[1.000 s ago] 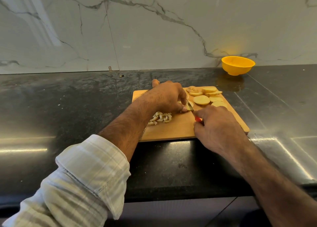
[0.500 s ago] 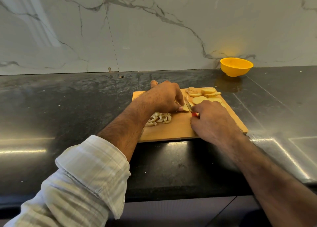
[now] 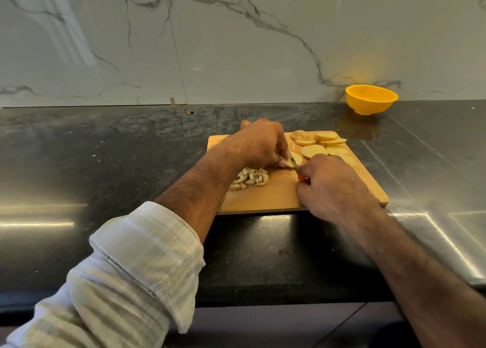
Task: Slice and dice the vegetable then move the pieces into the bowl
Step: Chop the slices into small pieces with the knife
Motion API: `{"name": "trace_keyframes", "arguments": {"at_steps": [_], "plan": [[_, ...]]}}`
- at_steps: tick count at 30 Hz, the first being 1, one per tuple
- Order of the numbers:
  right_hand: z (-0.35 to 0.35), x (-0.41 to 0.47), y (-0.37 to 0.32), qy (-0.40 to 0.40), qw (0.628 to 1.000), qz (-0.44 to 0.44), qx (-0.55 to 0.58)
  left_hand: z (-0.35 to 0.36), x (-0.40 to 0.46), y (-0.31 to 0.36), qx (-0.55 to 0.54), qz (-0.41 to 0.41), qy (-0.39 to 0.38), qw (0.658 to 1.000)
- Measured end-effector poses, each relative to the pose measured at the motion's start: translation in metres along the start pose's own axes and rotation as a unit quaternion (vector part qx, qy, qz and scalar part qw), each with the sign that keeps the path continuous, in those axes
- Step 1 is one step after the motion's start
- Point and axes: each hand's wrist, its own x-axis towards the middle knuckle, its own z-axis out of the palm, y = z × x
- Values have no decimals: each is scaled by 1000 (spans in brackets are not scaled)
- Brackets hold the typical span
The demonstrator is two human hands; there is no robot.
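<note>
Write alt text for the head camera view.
A person's right hand grips a red-handled knife, cutting a vegetable slice steadied by the left hand on a wooden cutting board. Diced pieces and uncut slices lie on it; a yellow bowl stands beyond.

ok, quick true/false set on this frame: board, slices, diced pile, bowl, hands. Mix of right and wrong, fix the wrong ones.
1. The yellow bowl sits on the cutting board. False: it stands on the dark counter, beyond the board's far right corner, by the wall.
2. The right hand grips a knife with a red handle. True.
3. The diced pieces are already in the bowl. False: they lie in a pile on the board, near the left forearm.
4. The left hand holds a slice against the board beside the blade. True.
5. Round slices lie at the board's far right. True.
6. All slices are diced. False: several whole rounds remain.
</note>
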Motion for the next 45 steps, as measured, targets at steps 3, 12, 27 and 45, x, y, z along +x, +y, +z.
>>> {"name": "trace_keyframes", "arguments": {"at_steps": [3,12,27,45], "plan": [[1,7,1,12,1000,-2,3,-2,-1,0,-12,-1,4,1000],[0,3,2,53,998,-13,24,-1,-5,-9,-81,12,13,997],[-3,-3,-31,-9,998,-21,-54,-3,-4,-7,-44,49,26,998],[7,5,-13,19,1000,-8,6,-8,-6,-32,-47,34,12,998]]}}
